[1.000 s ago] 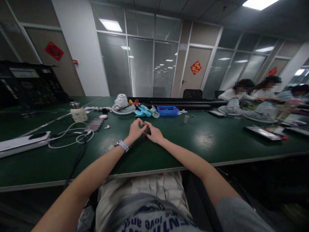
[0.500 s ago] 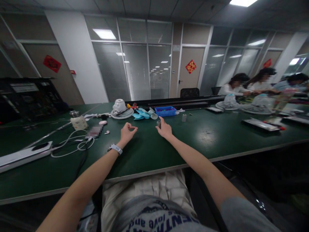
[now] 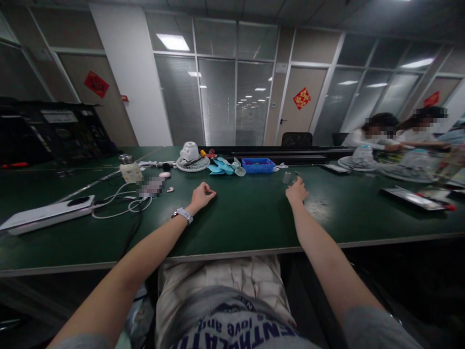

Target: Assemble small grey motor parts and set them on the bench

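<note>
Head camera: watching remotely, I see a person in a gray printed shirt seated at a long green table (image 3: 247, 220), two bare hands well apart over its surface. The right hand (image 3: 297, 193) reaches out, fingers forward, close to a small metal cylinder (image 3: 286, 177) that stands upright on the table just beyond the hand and slightly to its left; I cannot tell whether they touch, or whether those fingers grasp anything. A small thin piece (image 3: 298, 173) lies just past the fingertips. The left hand (image 3: 202, 195), with a watch (image 3: 183, 214) at the wrist, is curled, thumb toward the fingers; from my post I cannot tell whether something is pinched there. Along the far side sit a white fan housing (image 3: 189, 152) on its round grille (image 3: 192, 166), light-blue fan blades (image 3: 221, 167) and a blue bin (image 3: 258, 169). To the left I make out a patterned bottle (image 3: 131, 172), a pink case (image 3: 164, 175), a single earbud (image 3: 170, 189) and a white cable (image 3: 116, 195) looping near a long white device (image 3: 54, 212). At far right, two co-workers (image 3: 378, 133) in light tops lean over the table.
</note>
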`<state>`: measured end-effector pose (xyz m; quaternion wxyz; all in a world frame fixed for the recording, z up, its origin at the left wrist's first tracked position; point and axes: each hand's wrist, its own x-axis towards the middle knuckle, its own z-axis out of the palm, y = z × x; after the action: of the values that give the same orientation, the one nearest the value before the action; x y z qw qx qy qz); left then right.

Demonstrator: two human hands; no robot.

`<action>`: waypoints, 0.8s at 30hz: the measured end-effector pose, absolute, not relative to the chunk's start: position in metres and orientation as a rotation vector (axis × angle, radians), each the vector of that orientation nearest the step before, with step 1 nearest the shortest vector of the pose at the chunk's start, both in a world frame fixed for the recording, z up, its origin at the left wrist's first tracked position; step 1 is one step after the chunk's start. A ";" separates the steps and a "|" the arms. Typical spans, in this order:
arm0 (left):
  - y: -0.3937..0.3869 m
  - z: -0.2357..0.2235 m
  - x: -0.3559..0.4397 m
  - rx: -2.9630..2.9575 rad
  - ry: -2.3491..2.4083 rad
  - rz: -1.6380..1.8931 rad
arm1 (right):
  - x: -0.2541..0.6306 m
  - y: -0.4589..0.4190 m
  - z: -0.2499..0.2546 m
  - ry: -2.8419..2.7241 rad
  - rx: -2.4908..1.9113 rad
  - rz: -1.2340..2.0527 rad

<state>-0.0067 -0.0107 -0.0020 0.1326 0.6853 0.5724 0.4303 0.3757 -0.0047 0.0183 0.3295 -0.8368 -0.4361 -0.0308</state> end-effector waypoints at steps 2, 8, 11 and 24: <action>-0.009 -0.004 -0.006 1.971 1.629 1.224 | 0.376 -0.002 0.016 -1.148 -2.188 -0.071; -0.012 -0.004 -0.001 1.908 1.525 1.240 | 0.375 0.003 0.015 -1.093 -2.182 -0.203; -0.013 -0.002 0.001 1.853 1.557 1.240 | 0.352 0.001 0.021 -1.239 -1.991 -0.472; -0.009 0.001 0.001 1.720 1.745 1.282 | 0.172 -0.013 0.002 -2.436 -1.068 0.152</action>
<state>0.0008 -0.0086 0.0014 0.1871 0.6111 0.6199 0.4553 0.1715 -0.0130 0.0024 0.2365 -0.3897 -0.8883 0.0554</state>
